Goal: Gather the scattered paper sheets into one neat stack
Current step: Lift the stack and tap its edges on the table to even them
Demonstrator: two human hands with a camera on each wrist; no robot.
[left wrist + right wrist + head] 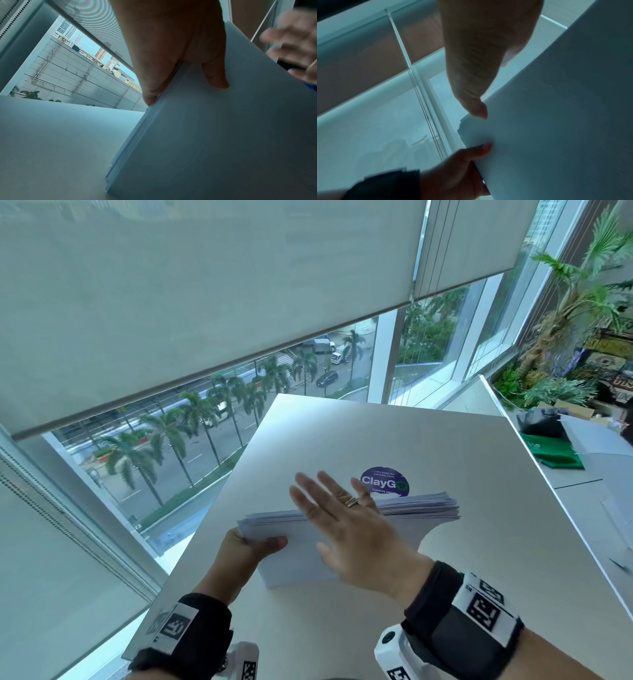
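Observation:
A thick stack of white paper sheets (pixel 294 556) stands tilted on its lower edge on the white table (pixel 479 474). My left hand (pixel 245 546) grips the stack's left edge, thumb on the near face; the same grip shows close up on the stack (pixel 223 135) under my left hand (pixel 171 54). My right hand (pixel 342 522) lies with straight, spread fingers over the stack's near face and top edge. The upper sheet edges (pixel 421 505) fan out unevenly to the right. In the right wrist view my right thumb (pixel 476 94) touches the paper (pixel 556 108).
A round purple ClayGo sticker (pixel 384 481) sits on the table just behind the stack. The table's left edge runs along a window with roller blinds (pixel 205 302). Green bags (pixel 555 451) and plants (pixel 565 337) crowd a second surface at the right.

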